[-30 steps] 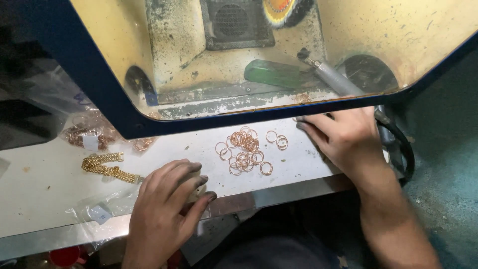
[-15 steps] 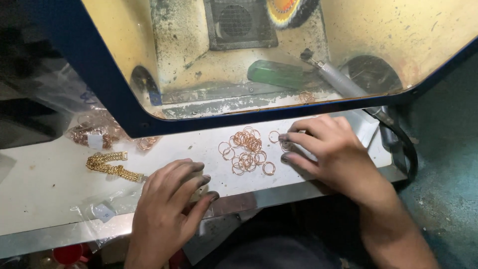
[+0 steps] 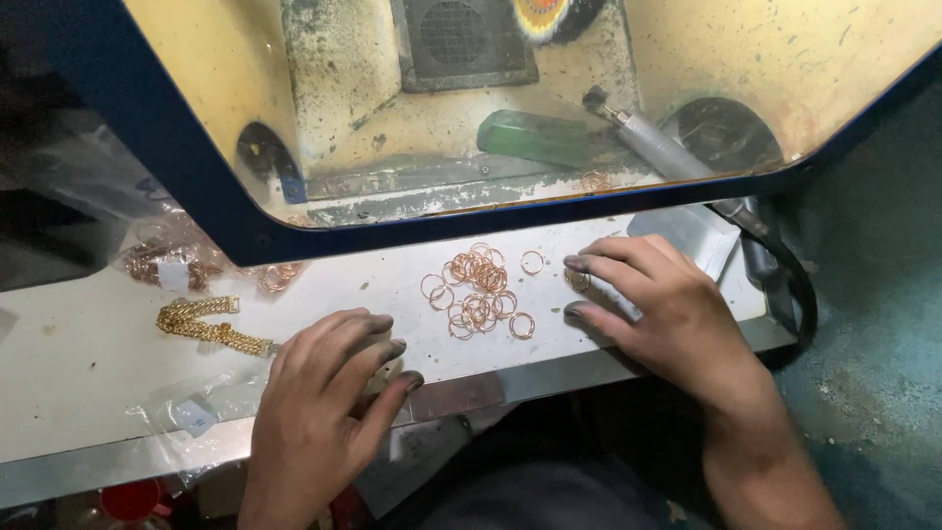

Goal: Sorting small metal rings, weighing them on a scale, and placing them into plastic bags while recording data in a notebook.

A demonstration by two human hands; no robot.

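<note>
Inspecting from the near edge outward:
Left hand [image 3: 324, 407]: palm down at the front lip of the white bench top [image 3: 78, 363], fingers curled loosely; it grips nothing visible, and whether anything lies under the palm cannot be told.
Right hand [image 3: 667, 314]: flat, fingers spread and extended leftward, fingertips [image 3: 577, 263] just beside a lone ring [image 3: 579, 280]; not closed on anything.
Copper-coloured rings [image 3: 479, 292]: loose scatter on the bench between the two hands, some overlapping, some apart.
Handling (judged): thin wire hoops, light, stiff yet easily bent, prone to sliding on the smooth surface; best pinched at the rim one at a time, or swept together with flat fingers.
Orientation: each ring lies flat, opening upward; no long axis per ring. The scatter itself runs roughly near to far.
Gold chain [image 3: 206, 324]: left of the left hand, long axis running left-right, slightly slanted.
Plastic bag [image 3: 196, 407]: just beside the left hand.
Polishing cabinet [image 3: 196, 226]: farthest, blue-framed; green bar [image 3: 540, 137] and handpiece [image 3: 653, 147] lie inside.
</note>
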